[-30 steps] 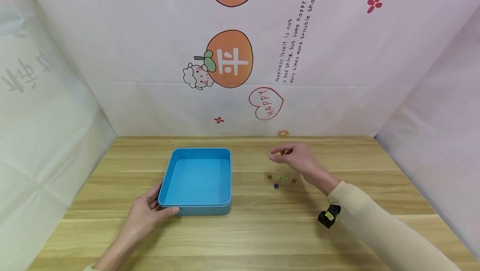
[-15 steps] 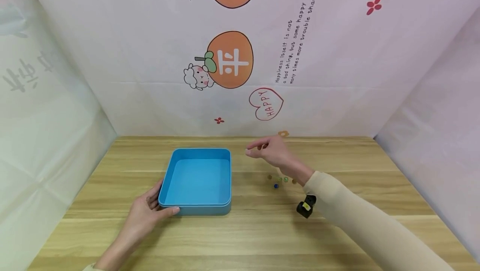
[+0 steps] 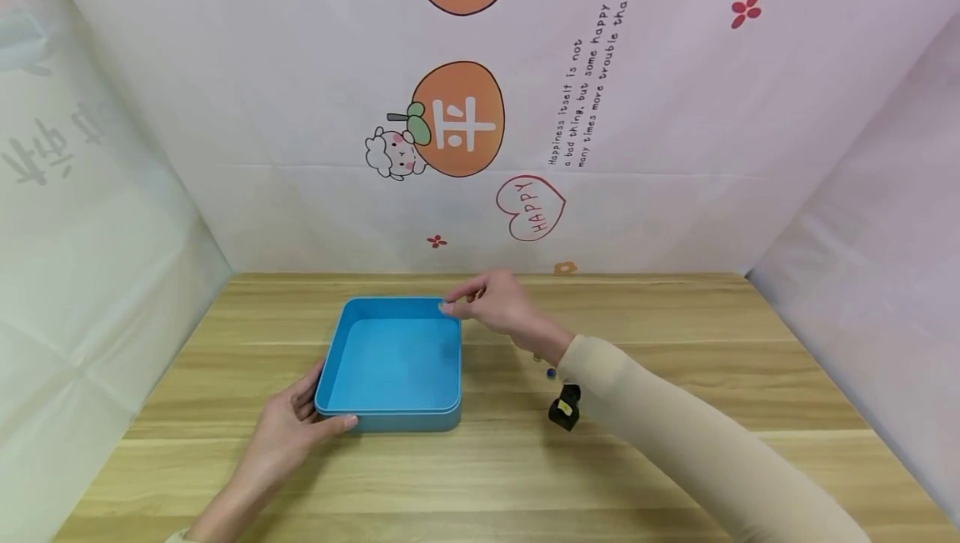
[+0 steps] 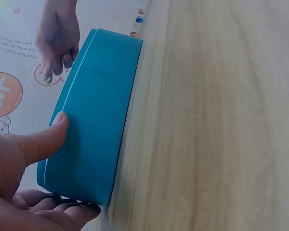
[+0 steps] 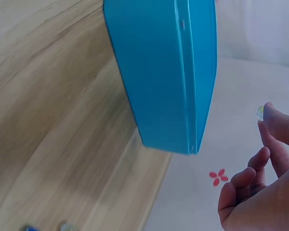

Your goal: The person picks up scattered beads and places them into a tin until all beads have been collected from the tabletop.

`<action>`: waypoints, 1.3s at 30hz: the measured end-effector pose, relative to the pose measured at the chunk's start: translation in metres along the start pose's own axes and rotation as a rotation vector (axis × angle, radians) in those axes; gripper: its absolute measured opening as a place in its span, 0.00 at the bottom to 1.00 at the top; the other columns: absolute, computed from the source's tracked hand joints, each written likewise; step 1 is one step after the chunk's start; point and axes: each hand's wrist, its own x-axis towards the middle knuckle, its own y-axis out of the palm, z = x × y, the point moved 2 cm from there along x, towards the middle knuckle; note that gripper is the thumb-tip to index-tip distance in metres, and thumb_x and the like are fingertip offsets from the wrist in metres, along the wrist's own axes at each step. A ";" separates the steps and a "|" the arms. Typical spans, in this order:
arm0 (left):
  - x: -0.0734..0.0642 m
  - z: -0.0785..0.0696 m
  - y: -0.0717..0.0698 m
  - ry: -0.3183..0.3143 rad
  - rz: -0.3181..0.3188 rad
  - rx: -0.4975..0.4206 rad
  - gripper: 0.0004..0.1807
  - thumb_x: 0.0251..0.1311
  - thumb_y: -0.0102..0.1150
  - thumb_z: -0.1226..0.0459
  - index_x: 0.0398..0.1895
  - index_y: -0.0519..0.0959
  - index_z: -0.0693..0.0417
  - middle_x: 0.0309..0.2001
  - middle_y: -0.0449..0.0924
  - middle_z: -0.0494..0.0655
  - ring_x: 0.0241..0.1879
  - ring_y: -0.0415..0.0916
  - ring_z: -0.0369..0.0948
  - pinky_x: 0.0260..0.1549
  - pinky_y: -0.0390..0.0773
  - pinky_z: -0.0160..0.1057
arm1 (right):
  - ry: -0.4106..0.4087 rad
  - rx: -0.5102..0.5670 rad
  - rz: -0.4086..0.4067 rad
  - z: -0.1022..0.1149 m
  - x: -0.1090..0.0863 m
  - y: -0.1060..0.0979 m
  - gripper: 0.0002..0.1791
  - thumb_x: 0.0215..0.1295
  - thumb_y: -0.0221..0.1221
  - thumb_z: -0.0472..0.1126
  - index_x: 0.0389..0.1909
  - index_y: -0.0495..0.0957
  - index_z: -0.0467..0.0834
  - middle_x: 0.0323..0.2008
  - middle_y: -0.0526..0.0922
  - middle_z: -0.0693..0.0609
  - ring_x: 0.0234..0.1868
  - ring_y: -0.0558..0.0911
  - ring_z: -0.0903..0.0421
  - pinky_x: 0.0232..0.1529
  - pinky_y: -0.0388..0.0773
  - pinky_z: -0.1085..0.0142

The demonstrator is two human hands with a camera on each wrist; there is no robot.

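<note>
Blue box: the shallow blue box, square with rounded corners, sits on the wooden tabletop, left of centre.
Left hand: the person's left hand grips the box at its near left corner, thumb pressed to the near wall and fingers curled along the left wall.
Right hand: the right hand is above the box's far right corner, thumb and forefinger clamped together on a marble, the remaining fingers loosely bent.
Pinched marble: the clear marble, tinged yellow, shows at the fingertips, above the rim and apart from it.
Loose marbles: a blue marble and an amber marble lie on the tabletop to the right of the box; the right arm partly hides this group in the head view.
Right arm: a cream sleeve, with a black wrist camera beneath the cuff.
Backdrop: white printed cloth with orange fruit and a red "HAPPY" heart.
</note>
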 end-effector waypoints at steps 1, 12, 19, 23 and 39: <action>0.000 0.000 0.000 0.000 -0.001 -0.001 0.60 0.59 0.80 0.59 0.84 0.49 0.64 0.81 0.51 0.68 0.75 0.60 0.62 0.66 0.72 0.54 | -0.004 -0.008 0.001 0.002 0.001 0.004 0.07 0.65 0.75 0.43 0.42 0.93 0.47 0.37 0.82 0.49 0.41 0.75 0.49 0.35 0.71 0.63; 0.000 0.000 0.000 -0.008 0.009 -0.021 0.61 0.59 0.81 0.58 0.85 0.48 0.64 0.81 0.50 0.68 0.76 0.58 0.63 0.66 0.72 0.54 | -0.054 -0.035 0.022 0.016 0.014 0.037 0.05 0.65 0.75 0.41 0.39 0.94 0.46 0.41 0.87 0.54 0.38 0.76 0.52 0.33 0.70 0.65; 0.001 0.001 0.000 -0.006 0.011 -0.015 0.61 0.59 0.81 0.58 0.85 0.48 0.63 0.81 0.50 0.68 0.76 0.59 0.63 0.66 0.72 0.54 | -0.072 -0.067 0.037 0.018 0.018 0.057 0.05 0.66 0.74 0.40 0.40 0.94 0.43 0.39 0.86 0.50 0.35 0.75 0.54 0.32 0.68 0.67; 0.001 0.002 -0.001 -0.009 0.012 -0.025 0.61 0.59 0.81 0.58 0.85 0.48 0.63 0.81 0.50 0.67 0.76 0.59 0.62 0.66 0.72 0.54 | -0.078 -0.113 0.039 0.021 0.019 0.065 0.05 0.66 0.74 0.41 0.40 0.94 0.45 0.31 0.83 0.53 0.33 0.74 0.55 0.29 0.67 0.68; 0.004 0.002 -0.002 -0.011 0.017 0.003 0.62 0.59 0.80 0.56 0.84 0.47 0.65 0.81 0.50 0.68 0.75 0.59 0.63 0.65 0.73 0.53 | -0.014 -0.120 0.031 0.014 0.026 0.090 0.05 0.64 0.76 0.42 0.38 0.94 0.45 0.33 0.83 0.56 0.35 0.75 0.56 0.31 0.71 0.67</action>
